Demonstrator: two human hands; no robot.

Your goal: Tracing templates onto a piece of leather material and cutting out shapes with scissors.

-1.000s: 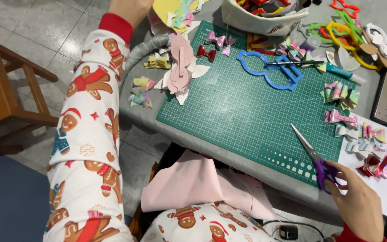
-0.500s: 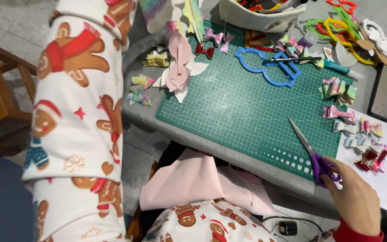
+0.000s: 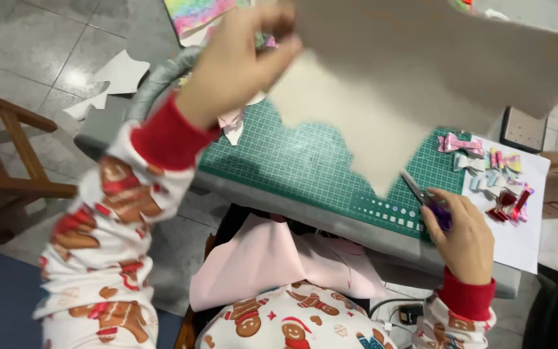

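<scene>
- Nearest the camera, a pale pink folded cloth (image 3: 272,258) lies across the person's lap, just below the near edge of the grey table (image 3: 330,216).
- The right hand (image 3: 463,236) rests at that near edge, its fingers curled around the purple handles of a pair of scissors (image 3: 427,200); the metal blades point up and left over the mat.
- The green gridded cutting mat (image 3: 305,161) covers the table's middle; the stretch of it between the two hands is bare, with open room under the raised sheet.
- Right of the mat, a white paper sheet (image 3: 518,226) overhangs the table's near edge and carries a cluster of small shiny ribbon bows (image 3: 492,174) in pink, red and pastel.
- At the left, a brown wooden chair (image 3: 8,168) stands on the grey tiled floor, well apart from the table.
- The left hand (image 3: 234,61), in a red-cuffed sleeve, is lifted high and pinches the left edge of a large beige felt-like sheet (image 3: 421,71).
- The sheet hangs in the air above the mat, blurred, flat and plain; its lower edge is cut in steps and comes to a point just above the scissor blades.
</scene>
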